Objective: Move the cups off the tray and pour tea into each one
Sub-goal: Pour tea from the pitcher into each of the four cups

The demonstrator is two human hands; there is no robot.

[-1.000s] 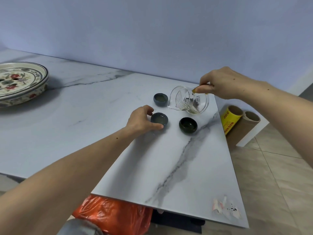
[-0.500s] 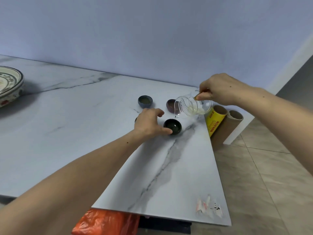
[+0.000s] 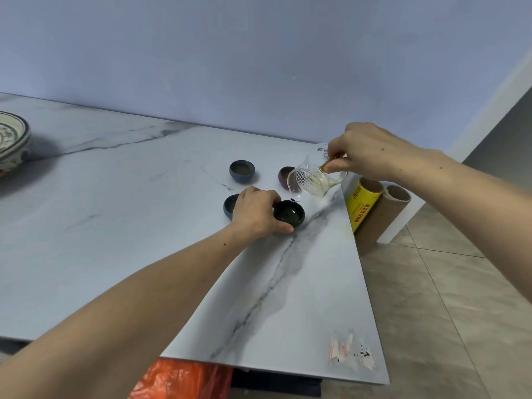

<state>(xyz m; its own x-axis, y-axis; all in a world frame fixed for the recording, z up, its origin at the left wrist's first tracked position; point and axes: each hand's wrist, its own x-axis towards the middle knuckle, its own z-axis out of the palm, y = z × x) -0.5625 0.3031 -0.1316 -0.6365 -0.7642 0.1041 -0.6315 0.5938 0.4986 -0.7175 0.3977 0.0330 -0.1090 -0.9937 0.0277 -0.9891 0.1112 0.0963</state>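
Several small cups stand on the marble table (image 3: pixel 121 231). My left hand (image 3: pixel 254 213) grips the side of a dark green cup (image 3: pixel 289 213) that holds a little liquid. A blue cup (image 3: pixel 229 205) is half hidden behind that hand. Farther back sit a blue-grey cup (image 3: pixel 242 170) with tea in it and a reddish-brown cup (image 3: pixel 285 176). My right hand (image 3: pixel 365 152) holds a glass pitcher (image 3: pixel 312 181) by its handle, tilted with its spout toward the reddish-brown cup. Pale tea lies in the pitcher.
A patterned round tray (image 3: pixel 13 139) sits at the far left of the table. Beyond the right edge a yellow roll (image 3: pixel 363 203) and a cardboard tube (image 3: pixel 387 210) stand on the tiled floor. Orange plastic (image 3: pixel 181 380) shows under the front edge.
My left hand moved from the blue cup to the dark green cup. My right hand carried the pitcher rightward, and it now tilts over the reddish-brown cup. The view panned right.
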